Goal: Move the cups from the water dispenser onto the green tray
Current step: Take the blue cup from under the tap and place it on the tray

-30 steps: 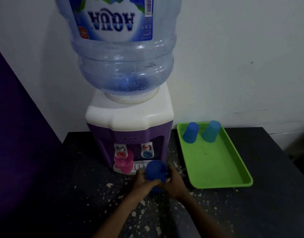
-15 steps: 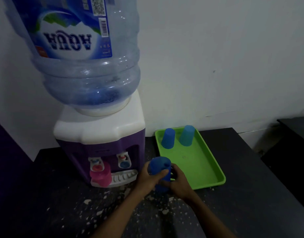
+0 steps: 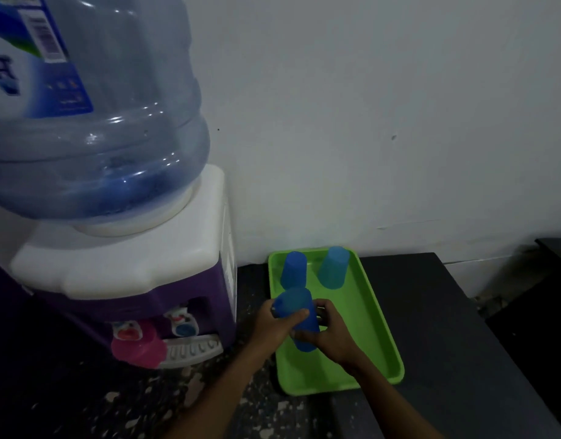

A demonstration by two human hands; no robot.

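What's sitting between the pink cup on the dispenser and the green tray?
In the head view, only bare speckled tabletop and the left hand separate the pink cup from the green tray.

Both hands, the left hand [image 3: 274,321] and the right hand [image 3: 331,335], are carrying the dark blue cup [image 3: 296,318] rightward from the water dispenser's [image 3: 139,280] front; it is now hanging over the green tray's [image 3: 377,343] left part, no longer over the desk [image 3: 447,327].
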